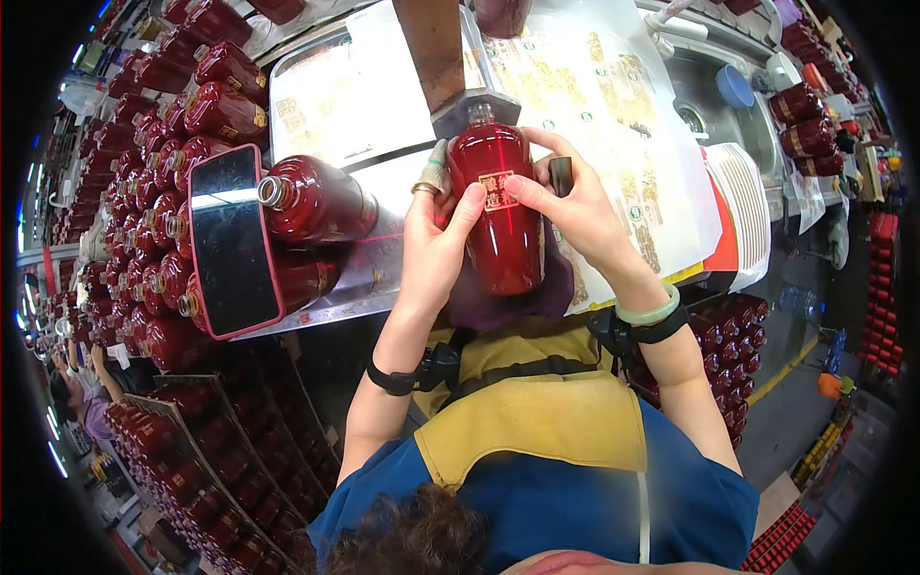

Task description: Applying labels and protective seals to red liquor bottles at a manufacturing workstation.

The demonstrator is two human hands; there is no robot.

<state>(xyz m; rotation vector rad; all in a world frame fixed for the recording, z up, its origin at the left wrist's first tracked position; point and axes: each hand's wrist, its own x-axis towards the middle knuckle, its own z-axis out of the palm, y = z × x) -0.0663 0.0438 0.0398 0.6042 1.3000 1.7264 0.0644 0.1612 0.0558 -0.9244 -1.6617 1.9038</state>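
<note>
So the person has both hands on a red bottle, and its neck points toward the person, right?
Not quite: in the head view, the neck of the red bottle points away from the person. The left hand and right hand are on it.

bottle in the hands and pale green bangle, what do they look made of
Bottle: probably glass, glossy deep red; sharp highlights and a clear-looking neck suggest it. Bangle: perhaps jade, smooth and milky green, though glass or plastic could look the same.
</note>
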